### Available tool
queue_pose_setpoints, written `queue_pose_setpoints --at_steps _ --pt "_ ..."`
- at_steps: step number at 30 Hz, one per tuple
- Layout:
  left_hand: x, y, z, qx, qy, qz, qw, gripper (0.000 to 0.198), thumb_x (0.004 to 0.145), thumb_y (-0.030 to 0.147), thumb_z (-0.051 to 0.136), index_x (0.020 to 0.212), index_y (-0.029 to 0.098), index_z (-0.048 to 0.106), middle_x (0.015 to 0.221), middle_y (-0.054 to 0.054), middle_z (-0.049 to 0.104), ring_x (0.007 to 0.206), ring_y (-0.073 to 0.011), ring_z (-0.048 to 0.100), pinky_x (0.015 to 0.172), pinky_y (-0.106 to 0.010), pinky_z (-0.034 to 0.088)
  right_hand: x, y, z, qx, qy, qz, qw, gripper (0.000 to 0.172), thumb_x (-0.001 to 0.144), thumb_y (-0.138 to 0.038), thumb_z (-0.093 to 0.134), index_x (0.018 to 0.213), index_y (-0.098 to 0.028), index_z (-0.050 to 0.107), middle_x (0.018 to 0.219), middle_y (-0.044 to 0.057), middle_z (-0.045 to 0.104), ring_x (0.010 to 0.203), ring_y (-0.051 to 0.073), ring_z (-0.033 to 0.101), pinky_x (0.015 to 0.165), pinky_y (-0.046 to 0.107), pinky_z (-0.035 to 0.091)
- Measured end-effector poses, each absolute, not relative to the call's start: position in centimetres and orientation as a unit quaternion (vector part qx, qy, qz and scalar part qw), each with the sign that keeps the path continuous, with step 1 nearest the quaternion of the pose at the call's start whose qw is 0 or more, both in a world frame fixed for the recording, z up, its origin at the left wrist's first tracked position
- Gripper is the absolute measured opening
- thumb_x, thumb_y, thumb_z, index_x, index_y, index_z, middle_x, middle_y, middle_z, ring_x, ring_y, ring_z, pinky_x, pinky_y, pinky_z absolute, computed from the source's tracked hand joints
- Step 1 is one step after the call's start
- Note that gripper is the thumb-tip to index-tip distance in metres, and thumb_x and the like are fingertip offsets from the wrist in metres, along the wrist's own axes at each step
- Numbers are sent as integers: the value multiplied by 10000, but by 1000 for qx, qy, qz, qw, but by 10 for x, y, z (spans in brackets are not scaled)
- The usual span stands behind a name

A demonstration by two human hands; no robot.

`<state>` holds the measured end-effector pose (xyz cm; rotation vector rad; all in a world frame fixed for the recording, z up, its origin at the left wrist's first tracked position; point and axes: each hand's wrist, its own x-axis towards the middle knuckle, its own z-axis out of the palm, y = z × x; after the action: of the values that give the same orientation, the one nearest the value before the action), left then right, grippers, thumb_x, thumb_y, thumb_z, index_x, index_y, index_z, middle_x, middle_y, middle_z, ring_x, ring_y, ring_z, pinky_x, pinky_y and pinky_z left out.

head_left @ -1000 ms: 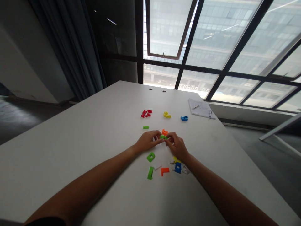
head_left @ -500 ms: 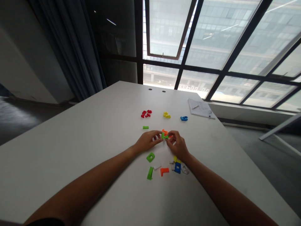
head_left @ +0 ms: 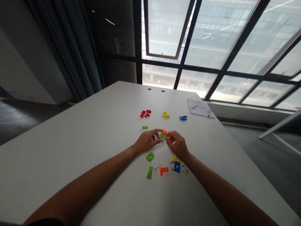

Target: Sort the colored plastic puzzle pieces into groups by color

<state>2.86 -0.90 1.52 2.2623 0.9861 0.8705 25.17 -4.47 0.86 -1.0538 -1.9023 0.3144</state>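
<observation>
My left hand and my right hand meet over the middle of the white table. Between their fingertips they pinch a small cluster of green and orange plastic pieces, held just above or on the tabletop. Both hands have their fingers curled in on that cluster. Close in front of my wrists lie loose pieces: a green square ring, a green bar, an orange L-piece, a white piece and a blue and yellow pair.
Farther back lie red pieces, a yellow piece, a blue piece and a small green piece. A paper sheet with a pen rests at the far right corner. Large windows stand beyond the table.
The green piece between my fingers has been turned upright against the orange piece. Both hands have stayed in nearly the same place.
</observation>
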Motion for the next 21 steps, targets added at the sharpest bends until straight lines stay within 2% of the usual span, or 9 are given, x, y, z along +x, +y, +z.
queue_pose_setpoints --at_steps 7,13,18,21 --pt "10 -9 26 852 412 304 106 406 939 567 607 1213 275 673 772 20 676 664 -142 614 653 -255 418 254 -38 2 -460 -753 136 451 172 937 -285 605 1079 -193 632 1002 63 698 691 155 624 696 274 539" --pt "-40 17 38 879 436 195 -13 395 905 570 596 1115 256 709 826 -31 724 693 -181 652 603 -250 372 256 -34 -5 -489 -736 173 435 221 955 -304 551 1125 -181 619 865 44 689 676 156 625 653 249 524" --pt "-47 27 35 849 504 151 -53 564 831 632 647 1250 258 600 839 -37 737 679 -221 672 563 -255 340 258 -34 -8 -481 -744 186 425 221 947 -326 553 1110 -195 627 835 29 662 679 152 608 636 235 499" --pt "-42 25 30 849 507 142 -55 555 852 629 629 1265 262 570 848 -38 745 678 -231 679 565 -258 334 258 -34 -5 -477 -750 188 417 173 921 -305 568 1017 -192 658 782 17 649 634 144 572 629 240 481"
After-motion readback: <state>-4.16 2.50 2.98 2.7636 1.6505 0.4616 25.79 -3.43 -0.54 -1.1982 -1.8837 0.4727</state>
